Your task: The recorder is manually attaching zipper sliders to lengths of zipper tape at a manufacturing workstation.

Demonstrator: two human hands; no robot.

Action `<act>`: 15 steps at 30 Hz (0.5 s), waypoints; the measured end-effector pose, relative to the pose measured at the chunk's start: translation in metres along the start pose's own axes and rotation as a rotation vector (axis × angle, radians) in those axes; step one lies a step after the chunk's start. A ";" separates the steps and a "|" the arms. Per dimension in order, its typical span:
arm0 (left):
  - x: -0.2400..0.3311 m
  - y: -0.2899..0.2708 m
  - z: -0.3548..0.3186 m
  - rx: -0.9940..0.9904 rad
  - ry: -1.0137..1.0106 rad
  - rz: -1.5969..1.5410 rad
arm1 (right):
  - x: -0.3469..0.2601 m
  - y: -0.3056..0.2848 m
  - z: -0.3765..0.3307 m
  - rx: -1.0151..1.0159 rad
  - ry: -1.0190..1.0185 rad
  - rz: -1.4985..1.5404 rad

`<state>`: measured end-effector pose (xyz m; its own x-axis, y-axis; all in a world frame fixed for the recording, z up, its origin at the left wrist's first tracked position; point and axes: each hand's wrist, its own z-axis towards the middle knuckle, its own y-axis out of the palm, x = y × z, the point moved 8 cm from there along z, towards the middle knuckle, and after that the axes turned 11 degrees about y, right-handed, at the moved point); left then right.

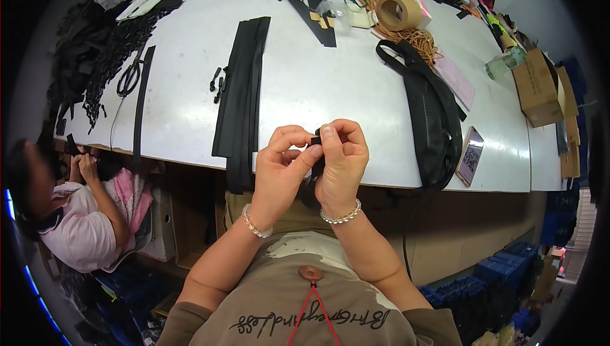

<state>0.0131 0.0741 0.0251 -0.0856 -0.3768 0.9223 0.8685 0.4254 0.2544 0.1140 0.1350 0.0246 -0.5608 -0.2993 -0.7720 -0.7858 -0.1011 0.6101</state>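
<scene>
Black and narrow, the strap piece (316, 141) sits up between our hands, right of the stacked strips (242, 92), near their lower end. Our left hand (280, 163) and right hand (340, 163) both pinch it, grip closed. We judge it light, soft and bendable, best taken near its ends.

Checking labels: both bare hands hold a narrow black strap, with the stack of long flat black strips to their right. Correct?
Wrong side: the head view shows the stack of long flat black strips to their left. The left hand and right hand do hold the narrow black strap.
</scene>
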 end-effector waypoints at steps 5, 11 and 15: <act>-0.002 -0.005 0.002 0.011 -0.030 0.031 | 0.020 -0.004 0.006 -0.048 0.276 0.113; -0.009 -0.005 0.001 -0.012 -0.155 -0.029 | 0.022 -0.008 0.012 -0.150 0.393 -0.142; -0.010 -0.010 0.003 -0.074 -0.172 0.083 | 0.014 -0.005 0.013 -0.268 0.468 -0.320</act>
<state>0.0041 0.0763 0.0140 -0.0888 -0.1944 0.9769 0.9091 0.3850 0.1593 0.1071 0.1437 0.0087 -0.0878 -0.5923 -0.8009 -0.7692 -0.4705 0.4323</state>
